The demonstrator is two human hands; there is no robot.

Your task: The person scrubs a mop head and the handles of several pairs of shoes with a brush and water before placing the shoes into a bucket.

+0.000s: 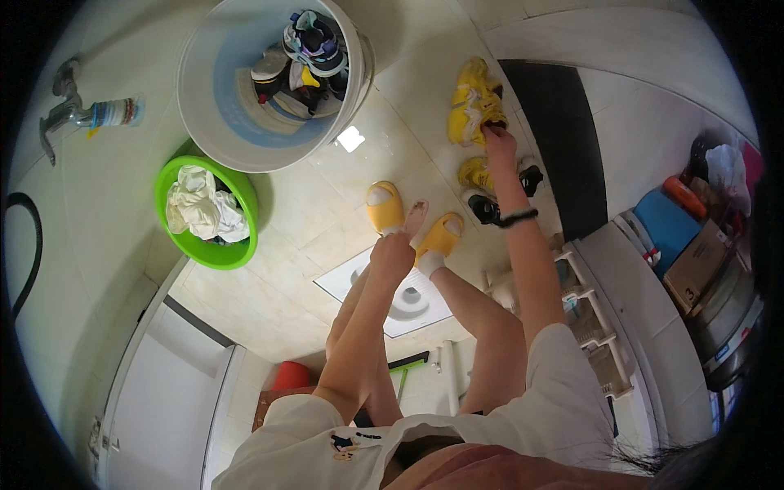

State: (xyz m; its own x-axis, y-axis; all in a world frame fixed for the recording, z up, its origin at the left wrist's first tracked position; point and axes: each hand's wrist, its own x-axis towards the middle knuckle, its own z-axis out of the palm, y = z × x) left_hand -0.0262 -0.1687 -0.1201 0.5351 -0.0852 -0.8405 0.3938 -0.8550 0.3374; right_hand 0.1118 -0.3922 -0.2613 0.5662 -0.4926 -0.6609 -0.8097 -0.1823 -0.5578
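Observation:
My right hand (501, 146) reaches to the upper right, its fingers gripping the dark collar of a yellow sneaker (467, 116) with pale laces. This shoe lies on the tiled floor against other yellow footwear. Just below are another yellow shoe (476, 173) and a black-and-white shoe (484, 208), partly behind my forearm. In the middle of the view, my left hand (394, 254) is closed around a small, elongated, pinkish-brown thing (417, 215); its kind is unclear. Yellow slippers (384, 208) are on my feet, over light socks.
A large white bucket (202, 104) holds several sneakers. Near it stands a green basin (251, 242) of light and dark cloth. A squat toilet (343, 288) is set in the floor beneath me. A metal tap (70, 107) is on the left wall, a plastic rack (588, 294) at right.

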